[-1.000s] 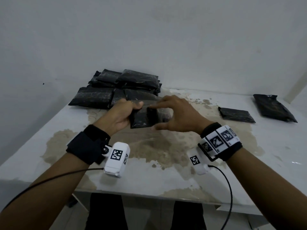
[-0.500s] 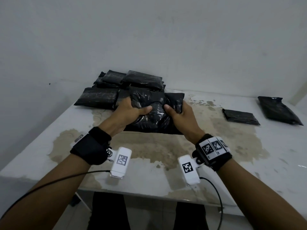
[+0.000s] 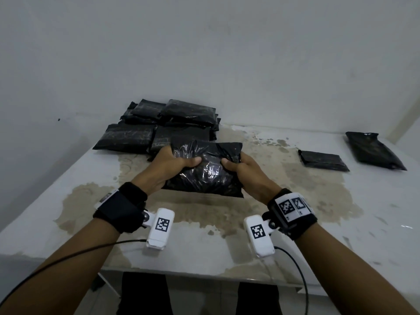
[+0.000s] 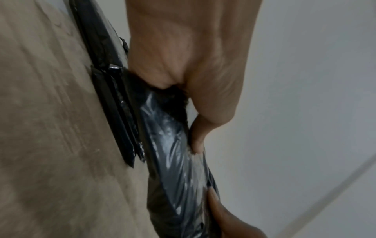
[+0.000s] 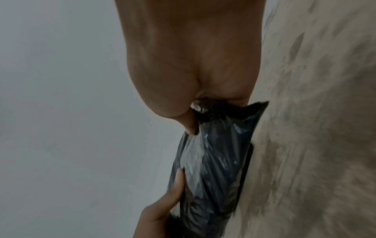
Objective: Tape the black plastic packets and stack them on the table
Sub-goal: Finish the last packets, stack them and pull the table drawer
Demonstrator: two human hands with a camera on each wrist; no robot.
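I hold a shiny, crinkled black plastic packet (image 3: 208, 172) just above the table's middle. My left hand (image 3: 172, 163) grips its left side with the thumb on top. My right hand (image 3: 244, 169) grips its right side the same way. In the left wrist view the packet (image 4: 173, 153) runs down from my left hand (image 4: 195, 103), thumb pressed into the plastic. The right wrist view shows the packet (image 5: 213, 161) under my right hand (image 5: 193, 103), with the other hand's thumb lower down. A pile of black packets (image 3: 163, 126) lies at the back left.
The white table (image 3: 341, 223) carries a large brown stain across its middle. Two more black packets lie at the right: a flat one (image 3: 322, 160) and a fuller one (image 3: 375, 153) near the far right. A white wall stands close behind the table.
A second ago my hands held a small dark piece near the pile. Now both grip a full packet, drawn toward me from the pile.
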